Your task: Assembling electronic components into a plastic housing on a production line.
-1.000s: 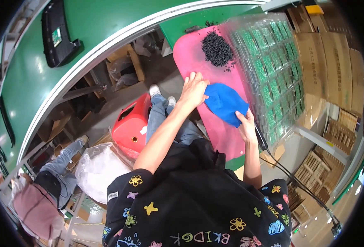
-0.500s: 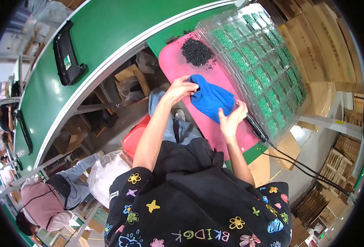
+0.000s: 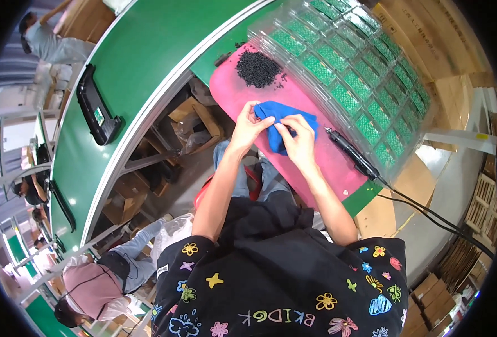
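A piece of blue cloth [image 3: 276, 111] is stretched between my two hands above a pink mat [image 3: 229, 84]. My left hand [image 3: 249, 128] pinches its left edge between thumb and fingers. Close beside it, my right hand [image 3: 299, 141] grips the cloth nearer the middle, fingers bent in; part of the fabric hangs down between the hands. To the right, a black electric screwdriver [image 3: 354, 154] lies on the mat with its tip pointing away from me. Beyond my hands sits a heap of small black pieces [image 3: 258, 69], too small to make out singly.
Stacked clear plastic trays [image 3: 344, 100] with green circuit boards stand along the mat's right side. Cables [image 3: 423, 209] trail from the screwdriver to the lower right. On the green curved bench [image 3: 141, 62] at left lies a black housing [image 3: 98, 109]. Other people are at the left.
My right hand has left the screwdriver's end and moved left to grip the cloth beside my left hand. The cloth is now bunched closer together. The view has shifted slightly.
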Motion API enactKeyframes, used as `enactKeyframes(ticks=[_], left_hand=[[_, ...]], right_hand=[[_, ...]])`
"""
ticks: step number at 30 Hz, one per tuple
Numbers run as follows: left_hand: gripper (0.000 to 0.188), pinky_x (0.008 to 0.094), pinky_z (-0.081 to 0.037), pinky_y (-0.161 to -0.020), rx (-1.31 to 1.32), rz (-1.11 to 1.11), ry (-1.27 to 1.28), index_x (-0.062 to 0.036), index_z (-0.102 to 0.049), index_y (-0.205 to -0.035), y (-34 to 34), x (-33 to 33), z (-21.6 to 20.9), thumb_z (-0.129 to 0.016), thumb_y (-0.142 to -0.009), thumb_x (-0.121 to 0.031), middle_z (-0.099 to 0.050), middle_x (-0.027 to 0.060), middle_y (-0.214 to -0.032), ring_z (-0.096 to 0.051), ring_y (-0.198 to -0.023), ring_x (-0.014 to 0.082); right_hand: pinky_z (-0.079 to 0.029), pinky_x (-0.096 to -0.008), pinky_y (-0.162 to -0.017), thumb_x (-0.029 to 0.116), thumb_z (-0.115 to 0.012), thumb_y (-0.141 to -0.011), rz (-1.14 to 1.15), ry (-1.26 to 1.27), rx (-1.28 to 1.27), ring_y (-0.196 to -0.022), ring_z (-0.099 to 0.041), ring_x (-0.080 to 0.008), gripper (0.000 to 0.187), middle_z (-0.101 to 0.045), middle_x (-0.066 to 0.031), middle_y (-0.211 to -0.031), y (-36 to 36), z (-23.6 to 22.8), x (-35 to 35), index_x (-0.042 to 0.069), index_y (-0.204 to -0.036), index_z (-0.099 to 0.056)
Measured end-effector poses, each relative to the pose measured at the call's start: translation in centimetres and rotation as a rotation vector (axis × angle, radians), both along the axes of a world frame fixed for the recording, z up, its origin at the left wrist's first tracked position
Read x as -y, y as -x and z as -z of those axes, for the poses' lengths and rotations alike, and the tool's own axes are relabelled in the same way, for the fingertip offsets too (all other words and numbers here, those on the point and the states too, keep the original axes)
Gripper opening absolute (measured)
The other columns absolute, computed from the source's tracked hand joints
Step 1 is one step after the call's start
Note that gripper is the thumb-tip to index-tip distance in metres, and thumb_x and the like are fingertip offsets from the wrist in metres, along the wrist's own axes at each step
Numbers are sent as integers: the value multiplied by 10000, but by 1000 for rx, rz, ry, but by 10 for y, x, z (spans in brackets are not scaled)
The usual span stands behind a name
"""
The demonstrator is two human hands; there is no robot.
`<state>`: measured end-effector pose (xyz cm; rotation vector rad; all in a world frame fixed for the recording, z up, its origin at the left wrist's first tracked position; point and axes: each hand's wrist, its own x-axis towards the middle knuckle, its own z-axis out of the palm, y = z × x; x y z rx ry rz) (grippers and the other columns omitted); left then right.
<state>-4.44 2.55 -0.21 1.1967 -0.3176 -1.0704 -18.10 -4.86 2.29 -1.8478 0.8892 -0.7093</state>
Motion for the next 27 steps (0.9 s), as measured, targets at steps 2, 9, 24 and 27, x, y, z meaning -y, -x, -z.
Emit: enactKeyframes(ticks=[2, 9, 24, 27], left_hand=[[431, 266, -486, -815, -30, 76, 29, -43, -499, -1156, 1, 1, -25, -702, -787, 45, -582, 41, -1004, -571, -922, 114], [458, 275, -478, -814, -87, 60, 118, -42, -512, -1172, -32, -5, -84, -536, -755, 145, -597, 39, -1016, -585, -944, 130], [158, 229, -475, -576, 525, 321, 45, 3, -579, -885, -30, 30, -147, -669, -757, -14, -598, 24, -720, -572, -677, 52], [138, 229, -409, -478, 935, 352, 13, 7, -561, -743, -40, 22, -184, -698, -737, -12, -547, 3, -631, -508, -585, 31]], right_hand=[[-481, -276, -729, 31, -682, -810, 12, -12, 70, -812, -612, -172, 80, -621, -92, -875, 13, -35, 2, -28, -864, -685], [-443, -208, -631, 146, -521, -956, 301, -448, 380, -794, -549, -86, 153, -572, -50, -956, 70, -62, 26, 6, -909, -563], [-404, -423, -976, 249, -814, -667, 408, -130, -98, -1168, -492, -365, 812, -478, -247, -1239, -43, -36, -88, -54, -1288, -387], [-467, -371, -835, 107, -714, -759, 493, -311, 171, -987, -600, -308, 345, -605, -173, -1020, -33, -20, -71, -22, -1044, -568]])
